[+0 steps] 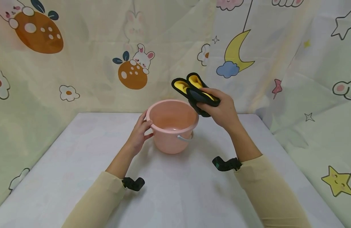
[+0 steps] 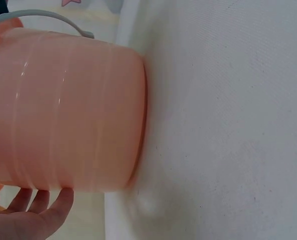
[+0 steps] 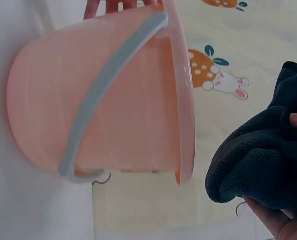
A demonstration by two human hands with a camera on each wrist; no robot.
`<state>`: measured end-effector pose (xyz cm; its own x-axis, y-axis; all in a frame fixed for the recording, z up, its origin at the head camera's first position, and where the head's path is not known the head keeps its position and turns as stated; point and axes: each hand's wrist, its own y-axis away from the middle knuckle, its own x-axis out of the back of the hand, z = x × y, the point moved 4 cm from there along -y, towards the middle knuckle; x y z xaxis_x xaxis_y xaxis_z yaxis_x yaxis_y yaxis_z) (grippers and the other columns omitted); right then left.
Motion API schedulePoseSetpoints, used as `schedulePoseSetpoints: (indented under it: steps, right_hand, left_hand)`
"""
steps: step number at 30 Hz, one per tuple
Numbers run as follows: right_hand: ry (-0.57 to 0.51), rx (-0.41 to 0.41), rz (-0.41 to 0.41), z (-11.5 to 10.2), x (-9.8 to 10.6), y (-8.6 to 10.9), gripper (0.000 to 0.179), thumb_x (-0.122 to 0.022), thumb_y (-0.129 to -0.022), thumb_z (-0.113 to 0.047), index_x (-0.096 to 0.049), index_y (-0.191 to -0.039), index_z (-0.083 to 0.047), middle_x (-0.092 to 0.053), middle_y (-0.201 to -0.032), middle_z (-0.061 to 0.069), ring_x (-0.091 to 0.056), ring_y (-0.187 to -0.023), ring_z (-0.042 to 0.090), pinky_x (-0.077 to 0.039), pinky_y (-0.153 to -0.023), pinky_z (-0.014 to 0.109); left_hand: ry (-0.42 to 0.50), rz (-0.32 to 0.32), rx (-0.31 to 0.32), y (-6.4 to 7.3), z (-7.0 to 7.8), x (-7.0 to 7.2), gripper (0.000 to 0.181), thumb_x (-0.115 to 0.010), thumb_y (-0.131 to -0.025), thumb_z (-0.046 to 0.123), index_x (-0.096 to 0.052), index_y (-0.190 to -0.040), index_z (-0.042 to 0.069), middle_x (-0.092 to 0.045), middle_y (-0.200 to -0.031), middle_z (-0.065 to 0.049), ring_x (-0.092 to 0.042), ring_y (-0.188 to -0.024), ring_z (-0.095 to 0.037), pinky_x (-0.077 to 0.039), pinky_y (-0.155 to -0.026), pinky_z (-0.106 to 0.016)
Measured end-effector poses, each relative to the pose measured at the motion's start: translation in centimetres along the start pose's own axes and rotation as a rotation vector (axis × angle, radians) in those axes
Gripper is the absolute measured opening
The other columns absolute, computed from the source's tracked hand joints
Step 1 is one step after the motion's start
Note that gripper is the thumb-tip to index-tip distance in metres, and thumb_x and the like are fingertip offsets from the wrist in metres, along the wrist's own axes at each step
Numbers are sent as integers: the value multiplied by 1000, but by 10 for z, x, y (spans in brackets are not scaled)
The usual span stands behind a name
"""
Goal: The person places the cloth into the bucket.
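A pink bucket [image 1: 175,139] stands upright on the white table, its grey handle [image 1: 185,138] hanging down at the front right. At its left side my left hand [image 1: 139,133] holds the bucket by the rim and upper wall; in the left wrist view the fingertips [image 2: 63,200] touch the wall. My right hand [image 1: 219,109] grips a folded cloth [image 1: 193,90], dark outside and yellow inside, above and beside the bucket's right rim. The right wrist view shows the fuzzy dark side of the cloth [image 3: 258,155], apart from the bucket. The visible inside of the bucket holds nothing.
The white table [image 1: 175,190] reaches back to a hanging curtain [image 1: 92,63] printed with rabbits, fruit, flowers and a moon. A small black camera is worn on each wrist, at the cream sleeves [image 1: 98,199].
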<state>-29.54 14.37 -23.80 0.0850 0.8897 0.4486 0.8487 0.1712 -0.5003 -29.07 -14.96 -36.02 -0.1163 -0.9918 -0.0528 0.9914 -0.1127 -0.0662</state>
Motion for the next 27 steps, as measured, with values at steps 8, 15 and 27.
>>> schedulePoseSetpoints:
  steps: [8, 15, 27]
  right_hand:
    - [-51, -44, -67, -3, -23, -7, 50, -79, -91, -16, -66, -139, -16, -61, -145, 12, -57, -131, 33, -52, -107, 53]
    - [-88, -82, -130, -3, -48, -8, 50, -80, -90, -16, -67, -138, -18, -61, -145, 10, -58, -131, 32, -54, -105, 50]
    - [181, -24, -260, 3, -72, -12, 49, -81, -89, -17, -69, -136, -17, -65, -139, 9, -59, -129, 30, -52, -106, 47]
  left_hand:
    - [-14, 3, 5, 0, -1, 0, 68, -43, -102, 30, -18, -166, 34, -33, -165, -10, -38, -149, -34, -38, -118, -59]
    - [-36, 9, 26, -1, 0, -1, 68, -43, -102, 33, -18, -165, 35, -30, -167, -6, -37, -151, -32, -39, -118, -58]
    - [-39, -11, 12, -1, 0, 0, 70, -43, -101, 35, -16, -166, 33, -31, -164, -11, -36, -149, -33, -37, -119, -60]
